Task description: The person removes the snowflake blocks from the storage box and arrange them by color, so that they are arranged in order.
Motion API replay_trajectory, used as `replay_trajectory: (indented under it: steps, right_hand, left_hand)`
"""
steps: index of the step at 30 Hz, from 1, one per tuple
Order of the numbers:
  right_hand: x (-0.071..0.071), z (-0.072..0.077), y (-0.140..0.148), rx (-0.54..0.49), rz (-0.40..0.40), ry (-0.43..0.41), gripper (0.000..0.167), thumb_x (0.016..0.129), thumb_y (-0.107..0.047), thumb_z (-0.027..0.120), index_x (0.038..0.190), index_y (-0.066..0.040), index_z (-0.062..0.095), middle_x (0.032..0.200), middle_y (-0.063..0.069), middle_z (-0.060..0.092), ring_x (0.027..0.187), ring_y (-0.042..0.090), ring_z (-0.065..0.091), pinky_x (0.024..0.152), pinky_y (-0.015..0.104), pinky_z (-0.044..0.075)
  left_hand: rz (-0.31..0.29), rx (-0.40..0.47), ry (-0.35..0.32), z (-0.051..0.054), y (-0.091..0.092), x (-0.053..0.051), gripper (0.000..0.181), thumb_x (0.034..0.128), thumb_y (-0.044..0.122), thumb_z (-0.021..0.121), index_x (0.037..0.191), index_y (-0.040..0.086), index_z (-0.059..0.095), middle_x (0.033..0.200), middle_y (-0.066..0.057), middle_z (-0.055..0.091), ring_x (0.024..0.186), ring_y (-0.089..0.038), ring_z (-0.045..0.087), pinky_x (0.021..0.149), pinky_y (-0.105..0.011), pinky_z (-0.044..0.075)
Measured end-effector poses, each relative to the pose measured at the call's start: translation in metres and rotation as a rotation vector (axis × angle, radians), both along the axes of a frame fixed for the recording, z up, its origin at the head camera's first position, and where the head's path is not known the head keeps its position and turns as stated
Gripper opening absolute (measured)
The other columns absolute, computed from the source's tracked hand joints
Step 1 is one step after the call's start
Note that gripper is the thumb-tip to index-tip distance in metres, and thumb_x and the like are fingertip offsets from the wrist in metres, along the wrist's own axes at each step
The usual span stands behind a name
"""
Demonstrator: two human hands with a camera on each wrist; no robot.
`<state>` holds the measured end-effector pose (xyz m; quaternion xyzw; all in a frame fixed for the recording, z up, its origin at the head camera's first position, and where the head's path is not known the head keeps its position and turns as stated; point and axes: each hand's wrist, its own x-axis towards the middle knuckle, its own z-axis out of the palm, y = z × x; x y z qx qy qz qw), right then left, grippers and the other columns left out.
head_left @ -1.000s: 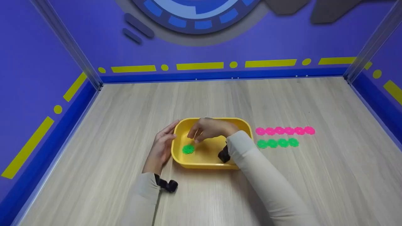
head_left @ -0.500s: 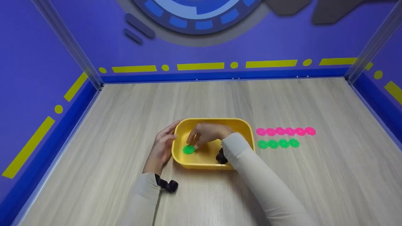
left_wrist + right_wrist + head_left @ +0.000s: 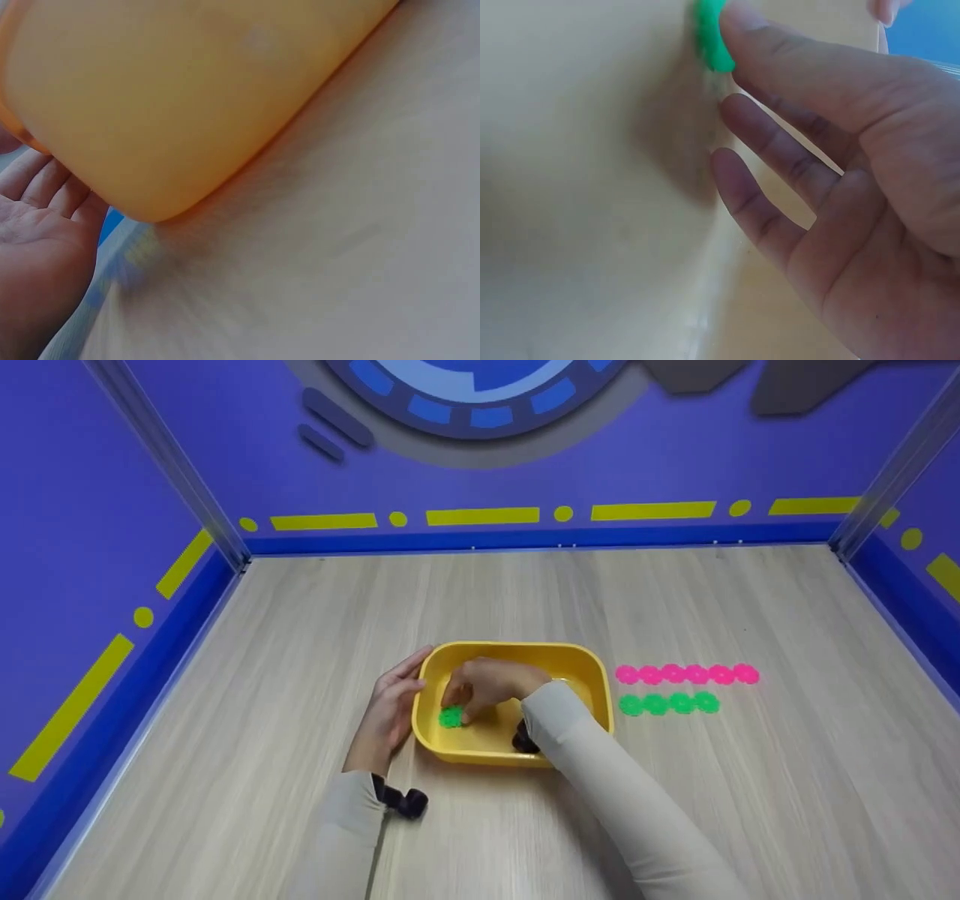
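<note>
Inside the yellow plastic basin (image 3: 517, 741), my right hand (image 3: 491, 682) reaches down near the left end. Thumb and index finger pinch a green snowflake building disc (image 3: 451, 718), with the index finger mostly hidden in the right wrist view. There the disc (image 3: 712, 37) shows at the thumb tip, while the other fingers (image 3: 754, 195) are loosely bent and hold nothing. My left hand (image 3: 386, 709) rests against the basin's left side, its thumb at the rim. In the left wrist view its extended fingers (image 3: 52, 180) touch the outer wall.
Right of the basin, a row of several pink discs (image 3: 686, 674) lies on the wooden table (image 3: 262, 697). A shorter row of green discs (image 3: 667, 704) lies in front of it. Blue-purple panels (image 3: 510, 484) enclose the back and sides.
My right hand has moved down and slightly left onto the green disc, and its thumb and index finger have closed on it. The left hand stays against the basin.
</note>
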<state>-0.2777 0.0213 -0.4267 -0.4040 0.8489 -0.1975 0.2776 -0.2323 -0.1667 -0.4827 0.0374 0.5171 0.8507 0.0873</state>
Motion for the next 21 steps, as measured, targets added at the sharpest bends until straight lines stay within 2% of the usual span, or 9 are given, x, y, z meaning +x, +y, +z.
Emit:
replay_trajectory:
  steps: [8,11,17,21]
  right_hand:
    - [0.0019,-0.0013,-0.0013,0.029,-0.034,0.016,0.023,0.081,-0.013,0.075,0.104,-0.012,0.073,0.107,0.004,0.065,0.09,0.014,0.054,0.09,0.031,0.05]
    - [0.0018,-0.0017,-0.0005,0.032,-0.043,-0.004,0.021,0.081,-0.011,0.076,0.101,-0.011,0.072,0.103,0.002,0.065,0.088,0.012,0.053,0.088,0.029,0.05]
    - [0.0011,-0.0015,0.0038,0.013,-0.06,-0.063,0.019,0.079,-0.009,0.077,0.097,-0.01,0.07,0.086,-0.002,0.063,0.077,0.009,0.051,0.072,0.019,0.046]
    - [0.0007,-0.0006,0.0064,0.024,-0.08,-0.093,0.019,0.079,-0.009,0.077,0.096,-0.01,0.069,0.083,-0.004,0.061,0.076,0.01,0.05,0.069,0.018,0.044]
  left_hand:
    - [0.01,0.006,-0.005,0.0008,0.0012,0.0003,0.061,0.0855,-0.009,0.043,0.145,-0.008,0.032,0.153,-0.02,0.033,0.135,-0.02,0.04,0.107,-0.027,0.042]
    - [0.019,0.0,-0.007,0.0011,0.0019,0.0,0.06,0.0857,-0.009,0.043,0.145,-0.008,0.033,0.153,-0.02,0.034,0.135,-0.02,0.04,0.106,-0.026,0.042]
    - [0.025,-0.006,-0.012,0.0023,0.0025,-0.0002,0.06,0.0855,-0.01,0.042,0.145,-0.008,0.034,0.153,-0.019,0.034,0.136,-0.02,0.039,0.108,-0.027,0.04]
    - [0.024,0.007,-0.016,0.0015,0.0023,-0.0002,0.06,0.0853,-0.009,0.043,0.144,-0.007,0.035,0.153,-0.018,0.034,0.138,-0.021,0.037,0.111,-0.029,0.037]
